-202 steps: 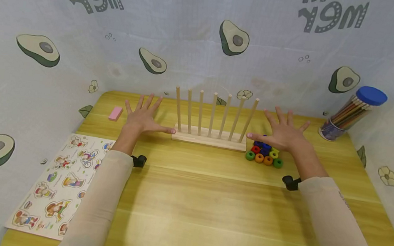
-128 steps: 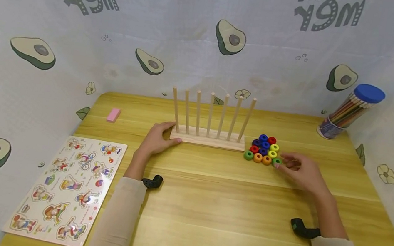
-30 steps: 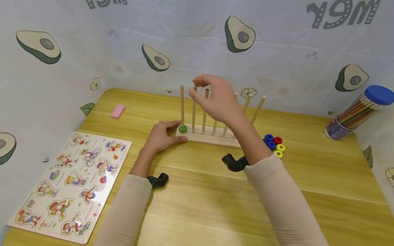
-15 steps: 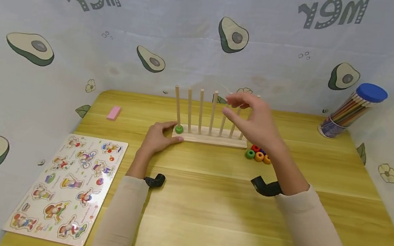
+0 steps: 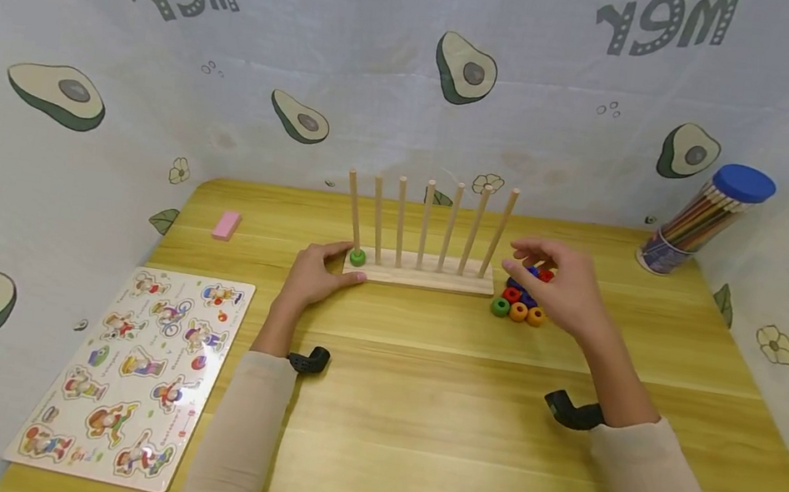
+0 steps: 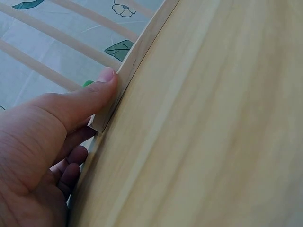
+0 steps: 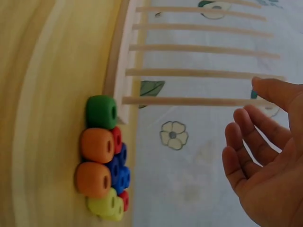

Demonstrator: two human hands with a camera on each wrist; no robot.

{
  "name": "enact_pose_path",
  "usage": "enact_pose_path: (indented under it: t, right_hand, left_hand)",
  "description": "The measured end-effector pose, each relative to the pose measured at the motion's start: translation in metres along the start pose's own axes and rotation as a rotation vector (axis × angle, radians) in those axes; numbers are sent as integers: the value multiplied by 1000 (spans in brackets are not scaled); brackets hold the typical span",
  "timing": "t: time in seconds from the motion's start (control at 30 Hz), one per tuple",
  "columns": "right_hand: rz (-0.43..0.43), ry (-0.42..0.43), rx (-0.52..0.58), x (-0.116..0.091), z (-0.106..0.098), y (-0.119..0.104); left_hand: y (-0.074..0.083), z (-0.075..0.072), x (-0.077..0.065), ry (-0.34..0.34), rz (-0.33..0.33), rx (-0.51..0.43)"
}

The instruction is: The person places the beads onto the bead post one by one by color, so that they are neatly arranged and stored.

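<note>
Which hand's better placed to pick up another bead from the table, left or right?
Likely the right hand: it's empty and close to the loose beads. The left hand grips the opposite end of the wooden peg rack, so using it would mean letting go and reaching across.

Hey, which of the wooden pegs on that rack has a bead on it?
The leftmost peg, at the end held by the left hand: a green bead sits at its foot, while the other six pegs are bare.
</note>
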State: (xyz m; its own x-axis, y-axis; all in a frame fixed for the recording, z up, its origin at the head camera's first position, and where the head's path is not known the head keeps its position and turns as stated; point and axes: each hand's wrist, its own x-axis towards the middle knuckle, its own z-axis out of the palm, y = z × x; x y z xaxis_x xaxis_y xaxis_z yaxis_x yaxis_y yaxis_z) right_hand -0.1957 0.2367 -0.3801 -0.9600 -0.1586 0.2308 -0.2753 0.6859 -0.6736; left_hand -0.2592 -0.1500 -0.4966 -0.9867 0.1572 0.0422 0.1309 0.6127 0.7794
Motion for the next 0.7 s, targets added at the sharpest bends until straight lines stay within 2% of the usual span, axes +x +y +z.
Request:
enact_pose_path:
  t: [0.27,0.47,0.7]
  right_hand:
    - [71,-99,-35,-12,10,35]
    - [79,-150,-65,-17,17,50]
    - [90,-189,-40,-20,23,62]
  left_hand:
    - [1,-1,-1,-4,-3,0]
    - [1,-1,-1,-10,-12,14]
    - [1,-2,-2,-9,-8,14]
